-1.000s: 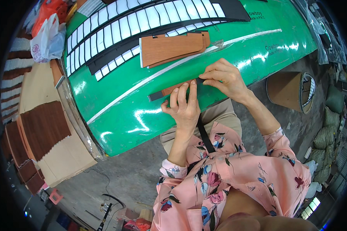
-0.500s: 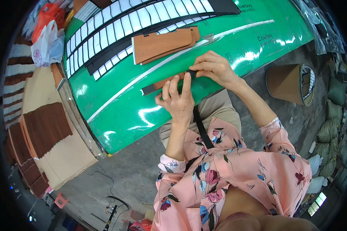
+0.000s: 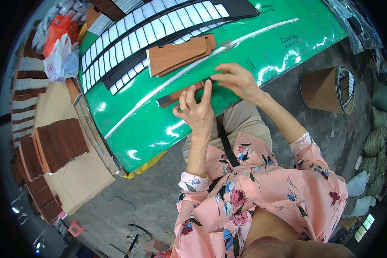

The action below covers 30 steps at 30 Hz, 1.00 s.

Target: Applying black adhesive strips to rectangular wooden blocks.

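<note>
A narrow brown wood-grain strip (image 3: pixel 176 94) with dark ends lies on the green table top (image 3: pixel 228 96) close to me. My left hand (image 3: pixel 198 109) holds it down. The index finger presses near its right end, and the other fingertips rest on its middle. At that right end is a small black piece, partly hidden by the left index fingertip. My right hand (image 3: pixel 241 84) is just beside this end, its thumb and index fingertips apart with nothing visible between them. Beyond the strip lies a stack of brown wood-grain panels (image 3: pixel 176 56) with rounded corners.
Long curved black pieces with rows of white patches (image 3: pixel 159 30) cover the table's far left. White and red plastic bags (image 3: pixel 62 60) and stacked brown panels (image 3: pixel 62 144) stand at the left. A brown bin (image 3: pixel 320 90) is on the floor at the right, near several sacks (image 3: pixel 376 133).
My right fingers have parted from the black piece at the strip's right end, where they were pinched before. The left hand stays on the strip. The view has shifted slightly.
</note>
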### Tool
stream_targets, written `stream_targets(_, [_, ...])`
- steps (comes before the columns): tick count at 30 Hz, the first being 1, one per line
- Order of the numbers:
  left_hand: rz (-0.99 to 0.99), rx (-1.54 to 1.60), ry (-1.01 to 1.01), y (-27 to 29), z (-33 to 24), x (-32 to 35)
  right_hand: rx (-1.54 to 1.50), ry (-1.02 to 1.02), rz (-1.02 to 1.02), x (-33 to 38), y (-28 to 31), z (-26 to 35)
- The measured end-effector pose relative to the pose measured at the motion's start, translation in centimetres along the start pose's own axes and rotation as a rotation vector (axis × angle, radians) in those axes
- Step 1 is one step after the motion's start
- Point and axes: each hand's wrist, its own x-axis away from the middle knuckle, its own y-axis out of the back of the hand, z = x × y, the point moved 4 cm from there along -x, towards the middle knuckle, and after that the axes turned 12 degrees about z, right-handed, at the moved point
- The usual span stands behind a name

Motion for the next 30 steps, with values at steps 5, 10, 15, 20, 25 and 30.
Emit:
stream_targets(5, [0.015,-0.028,-0.008,0.4,0.0,-0.1,0.385,0.113,-0.046,0.2,-0.1,2.0])
stream_targets(10, [0.016,0.032,-0.014,0.5,0.0,-0.4,-0.174,0.020,-0.022,-0.5,-0.8,0.1])
stream_targets(15, [0.180,0.317,-0.152,3.2,1.5,-0.4,-0.485,-0.344,0.055,-1.1,-2.3,-1.9])
stream_targets(20, [-0.055,0.316,-0.077,9.6,6.7,2.6,-0.665,-0.350,-0.031,-3.6,-0.1,-1.3])
stream_targets(25, [-0.237,0.079,0.314,16.8,19.4,3.3,-0.738,-0.499,-0.053,-6.8,0.4,-5.0])
stream_targets(30, [-0.501,-0.198,0.470,24.9,31.2,2.1,-0.228,-0.460,-0.040,-8.5,0.8,-6.6])
